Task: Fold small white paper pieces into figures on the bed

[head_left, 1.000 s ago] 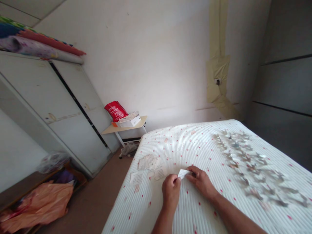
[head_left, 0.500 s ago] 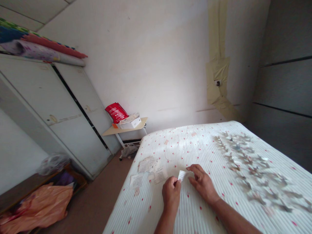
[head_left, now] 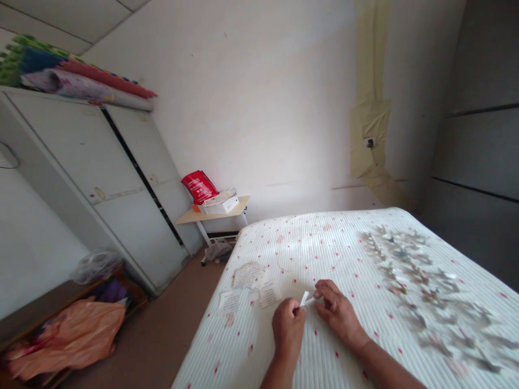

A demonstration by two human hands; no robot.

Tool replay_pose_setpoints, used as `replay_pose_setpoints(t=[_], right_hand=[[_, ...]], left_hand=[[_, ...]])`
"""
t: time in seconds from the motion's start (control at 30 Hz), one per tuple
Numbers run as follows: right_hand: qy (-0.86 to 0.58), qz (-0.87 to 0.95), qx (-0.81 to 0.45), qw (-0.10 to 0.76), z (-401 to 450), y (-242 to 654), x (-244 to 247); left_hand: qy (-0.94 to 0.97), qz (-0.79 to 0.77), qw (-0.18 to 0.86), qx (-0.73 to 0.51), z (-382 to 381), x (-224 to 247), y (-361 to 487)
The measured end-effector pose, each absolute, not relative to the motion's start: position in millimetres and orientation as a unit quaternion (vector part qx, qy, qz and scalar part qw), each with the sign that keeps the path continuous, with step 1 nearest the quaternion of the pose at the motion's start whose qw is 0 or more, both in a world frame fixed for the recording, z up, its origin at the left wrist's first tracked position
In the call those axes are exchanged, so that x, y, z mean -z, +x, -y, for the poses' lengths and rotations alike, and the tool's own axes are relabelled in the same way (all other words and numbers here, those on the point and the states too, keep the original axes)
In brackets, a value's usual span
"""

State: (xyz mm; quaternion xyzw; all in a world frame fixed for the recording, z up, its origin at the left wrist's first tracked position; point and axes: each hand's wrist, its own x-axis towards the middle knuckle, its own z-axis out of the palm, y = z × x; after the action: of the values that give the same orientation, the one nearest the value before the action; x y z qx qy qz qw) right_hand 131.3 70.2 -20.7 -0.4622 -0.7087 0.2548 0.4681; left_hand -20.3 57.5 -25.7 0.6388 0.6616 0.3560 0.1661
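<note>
Between thumb and curled fingers, my left hand [head_left: 288, 323] pinches a small folded white paper [head_left: 304, 299], which stands up narrow above the thumb. My right hand [head_left: 337, 312] is just to its right, thumb and index finger curved around the paper's right side; whether they grip it is too small to tell. Both hands are above the white bedspread [head_left: 324, 356] with red dots. Left of them lie loose printed paper pieces [head_left: 230, 301], some overlapping. On the right side of the bed, many small folded paper shapes [head_left: 430, 294] lie in rows, blurred.
A small table [head_left: 190, 217] with a red bag [head_left: 199, 186] and a white box [head_left: 227, 205] stands past the bed's far left corner. Grey cabinets [head_left: 121, 210] line the left, near an orange cloth or bag [head_left: 77, 335] low down.
The paper in my left hand has gone from a wider flat face to a narrow folded strip. My right fingers have come closer to it. The camera view has shifted slightly.
</note>
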Motion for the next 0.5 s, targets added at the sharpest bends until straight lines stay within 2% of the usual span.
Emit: replay_pose_setpoints(t=[0.23,0.5], right_hand=[[-0.449,0.712,-0.268,0.468,-70.3,130.9,14.3],[-0.447,0.704,-0.293,0.467,-69.5,131.8,15.2]], left_hand=[[0.631,-0.652,0.171,-0.385,-57.8,26.7,-20.0],[0.613,-0.607,0.242,-0.444,-56.9,23.9,-24.0]])
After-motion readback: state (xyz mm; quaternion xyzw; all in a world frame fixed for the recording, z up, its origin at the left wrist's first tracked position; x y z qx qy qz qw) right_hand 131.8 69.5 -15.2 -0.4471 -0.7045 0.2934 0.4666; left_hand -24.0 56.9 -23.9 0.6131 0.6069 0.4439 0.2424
